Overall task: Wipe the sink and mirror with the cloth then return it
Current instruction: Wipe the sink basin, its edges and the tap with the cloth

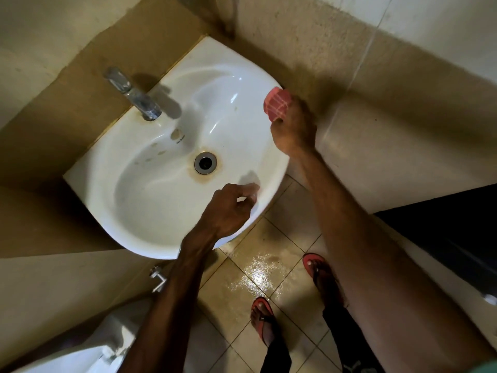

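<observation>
Two hands over the basin, and your right hand point(293, 130) has the pink cloth point(277, 107) bunched tight in its fist, pressed at the sink's point(113, 184) far right rim, right where the porcelain meets the wall. Your left hand point(228, 208) hangs loosely curled and holds nothing, fingertips touching or just off the near right rim; I can't tell which. It looks like you're working the rim, with the bowl still to do. No mirror in view at all.

Here's the risk: that cloth is wadded into a small ball, so only a little of it meets the surface, and you may skate past the brown ring around the drain point(205, 162) and the spots on the back ledge below the tap point(134, 96). Open it out flatter, I'd say. Sweep toward the back edge and your knuckles could knock the tap, which juts over the bowl. And the floor point(255, 275) under the sink's front edge shines wet, just ahead of your red sandals point(320, 270), so leaning on that rim to reach could cost you your footing.

A white fixture sits at the lower left, a metal valve point(158, 275) beneath the sink.
</observation>
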